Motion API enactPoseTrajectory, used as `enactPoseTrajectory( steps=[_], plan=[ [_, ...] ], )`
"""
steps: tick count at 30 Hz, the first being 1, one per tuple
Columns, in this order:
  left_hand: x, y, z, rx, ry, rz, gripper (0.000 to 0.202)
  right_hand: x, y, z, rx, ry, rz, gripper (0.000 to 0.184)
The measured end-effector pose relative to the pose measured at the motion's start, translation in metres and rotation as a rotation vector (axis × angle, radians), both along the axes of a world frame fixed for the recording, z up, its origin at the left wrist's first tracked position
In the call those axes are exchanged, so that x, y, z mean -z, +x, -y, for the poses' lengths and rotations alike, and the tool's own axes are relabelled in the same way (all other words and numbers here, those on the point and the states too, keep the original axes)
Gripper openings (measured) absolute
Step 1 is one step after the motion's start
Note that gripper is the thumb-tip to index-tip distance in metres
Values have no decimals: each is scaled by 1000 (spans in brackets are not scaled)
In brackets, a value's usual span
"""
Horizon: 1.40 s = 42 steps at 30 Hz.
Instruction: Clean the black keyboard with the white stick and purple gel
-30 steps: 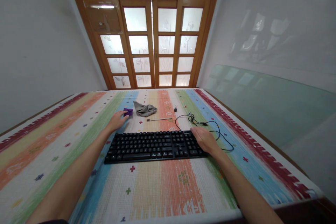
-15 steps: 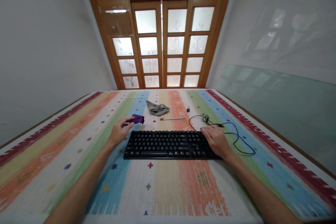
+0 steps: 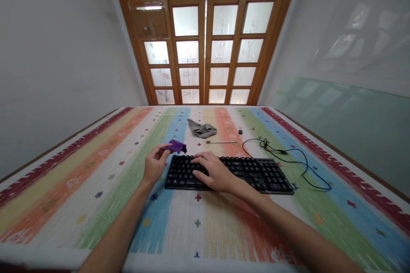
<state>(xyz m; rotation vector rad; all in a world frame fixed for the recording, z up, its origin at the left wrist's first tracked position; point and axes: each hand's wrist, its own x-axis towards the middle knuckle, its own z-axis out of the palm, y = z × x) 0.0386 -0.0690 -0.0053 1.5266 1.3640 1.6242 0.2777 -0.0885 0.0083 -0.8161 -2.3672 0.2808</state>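
Note:
A black keyboard (image 3: 256, 175) lies on the striped tablecloth in front of me. Between the thumb and fingers of my left hand (image 3: 155, 164) is a purple cloth (image 3: 176, 146), held just beyond the keyboard's upper left corner. My right hand (image 3: 216, 172) is over the left half of the keyboard, fingers apart and holding nothing; whether its fingertips touch the keys I cannot tell. Behind the keyboard lie a crumpled grey cloth (image 3: 201, 129) and a thin stick-like brush (image 3: 222, 142) with a dark tip.
The keyboard's black cable (image 3: 282, 151) lies loosely coiled at the right. A small black object (image 3: 240, 131), too small to name, sits farther back. The striped tablecloth (image 3: 128, 222) covers the table, with walls on both sides and wooden doors (image 3: 205, 51) beyond.
My right hand has moved left from the keyboard's right end to its left half. My left hand still grips the purple cloth. The whole view has shifted slightly.

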Motion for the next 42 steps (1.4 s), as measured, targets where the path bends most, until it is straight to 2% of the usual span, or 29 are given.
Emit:
enactPoseTrajectory(
  steps=[4, 6, 10, 13, 17, 19, 21, 24, 27, 29, 31, 34, 42],
  plan=[
    [-2, 0, 2, 76, -6, 55, 37, -10, -34, -19, -5, -48, -123, 48],
    [0, -2, 2, 105, -27, 68, 37, -10, -45, -30, 22, -46, -116, 53],
    [2, -6, 0, 123, -32, 48, 33, -6, -58, -50, 39, -98, -32, 38],
    [3, -6, 0, 126, -66, 60, 34, -7, -62, -60, 90, -139, -22, 36],
    [6, -7, -4, 171, -49, 138, 40, -16, -64, -70, 263, -49, 2, 33],
    [12, -10, -11, 145, -51, 149, 41, -20, -66, -73, 291, 1, 55, 33],
    [21, -15, -20, 71, -91, 123, 41, -20, -70, -74, 228, 10, 182, 31],
    [34, -22, -32, 12, -187, 101, 43, -17, -78, -76, 79, -84, 377, 26],
    [41, -27, -37, 15, -227, 82, 43, -13, -85, -79, 53, -195, 406, 28],
    [42, -27, -37, 23, -229, 59, 43, -12, -88, -82, 79, -251, 388, 41],
    [41, -26, -36, 30, -233, 31, 43, -11, -89, -84, 110, -288, 382, 47],
    [39, -26, -35, 45, -239, -21, 41, -7, -93, -86, 154, -285, 383, 39],
    [35, -27, -36, 70, -240, -173, 48, 3, -106, -89, 255, -328, 322, 35]
  ],
)
